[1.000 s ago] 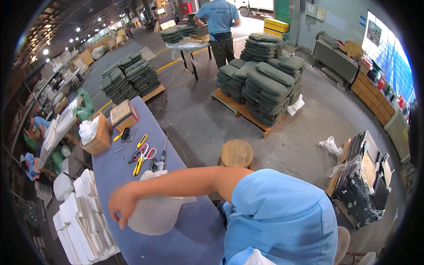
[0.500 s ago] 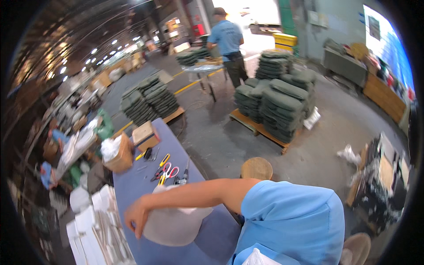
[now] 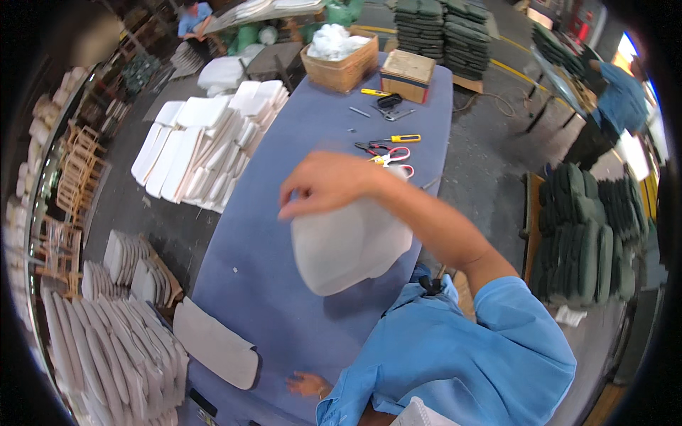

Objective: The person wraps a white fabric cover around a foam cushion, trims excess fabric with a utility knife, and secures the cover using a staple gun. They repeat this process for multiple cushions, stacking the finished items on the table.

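Observation:
My right hand (image 3: 327, 184) is over the blue-covered table (image 3: 263, 284), its fingers curled and smeared by motion. It is at the upper edge of a pale grey, rounded cushion-shaped piece (image 3: 348, 248); I cannot tell whether it grips it. My right forearm passes over part of this piece. Low in the view, my left hand (image 3: 305, 383) is close to the tabletop with its fingers apart, holding nothing. Beyond the right hand are red-and-white scissors (image 3: 398, 155), dark-jawed pliers (image 3: 369, 148) and a yellow-handled tool (image 3: 405, 138).
A grey padded panel (image 3: 217, 344) lies at the table's left edge, beside stacked grey panels (image 3: 114, 355). White panels (image 3: 192, 142) are piled farther left. A box of white stuff (image 3: 341, 60) and a carton (image 3: 408, 74) stand at the far end. Green cushions (image 3: 582, 241) and a person (image 3: 618, 96) are rightward.
The view has swung left, bringing the stacked grey panels and my left hand into sight. My right hand has shifted to the upper edge of the pale grey piece.

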Motion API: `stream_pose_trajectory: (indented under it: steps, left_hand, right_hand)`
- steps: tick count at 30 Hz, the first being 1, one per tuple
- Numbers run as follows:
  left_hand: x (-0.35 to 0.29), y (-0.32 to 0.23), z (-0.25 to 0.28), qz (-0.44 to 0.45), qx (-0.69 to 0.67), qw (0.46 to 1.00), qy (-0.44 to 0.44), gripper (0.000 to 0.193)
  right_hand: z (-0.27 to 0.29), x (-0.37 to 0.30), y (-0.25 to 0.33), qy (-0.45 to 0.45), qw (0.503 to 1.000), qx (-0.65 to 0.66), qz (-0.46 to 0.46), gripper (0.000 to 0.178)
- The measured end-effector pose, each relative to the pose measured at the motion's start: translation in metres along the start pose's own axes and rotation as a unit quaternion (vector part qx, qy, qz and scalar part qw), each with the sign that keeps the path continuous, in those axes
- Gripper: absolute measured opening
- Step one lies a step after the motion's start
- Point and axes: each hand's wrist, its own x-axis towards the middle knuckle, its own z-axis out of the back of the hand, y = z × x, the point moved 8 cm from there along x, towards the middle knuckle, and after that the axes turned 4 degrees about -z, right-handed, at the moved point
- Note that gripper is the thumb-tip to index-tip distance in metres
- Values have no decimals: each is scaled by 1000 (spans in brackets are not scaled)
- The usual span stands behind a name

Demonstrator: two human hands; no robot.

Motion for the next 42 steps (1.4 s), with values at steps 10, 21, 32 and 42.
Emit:
stream_pose_trajectory:
  steps: [10, 21, 32, 42]
  left_hand:
    - [-139, -166, -141, 239, -663, 702, 105, 52]
    - [-229, -252, -213, 277, -788, 538, -111, 42]
    - [-158, -378, 316, 74, -143, 889, -428, 57]
    - [13, -501, 157, -180, 270, 940, -107, 68]
  right_hand:
    - [-49, 49, 30, 192, 940, -1, 282, 46]
    - [28, 62, -87, 173, 943, 110, 263, 44]
    - [-189, 60, -143, 150, 868, 470, -52, 65]
    - [-224, -109, -286, 181, 959, 194, -96, 35]
